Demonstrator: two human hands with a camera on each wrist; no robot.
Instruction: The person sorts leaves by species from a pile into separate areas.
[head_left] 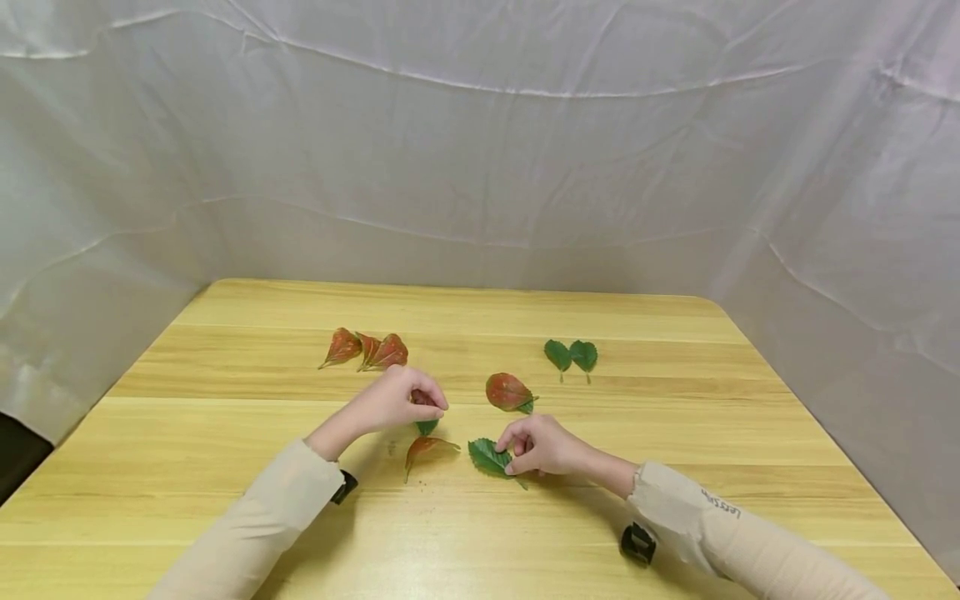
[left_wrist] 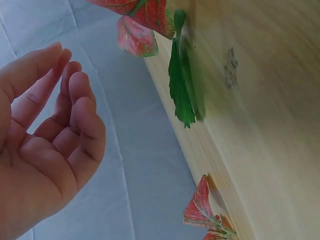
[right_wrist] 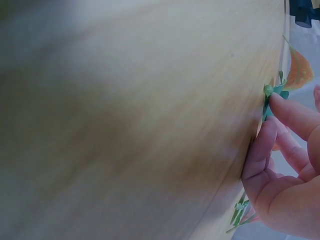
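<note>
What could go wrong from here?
Two likely snags. The right hand has its thumb and fingers at a serrated green leaf lying low on the table, so a pinch might slip or crease it. Beyond that hand, a red leaf partly covers another green leaf; lifting either could drag its neighbour along.
</note>
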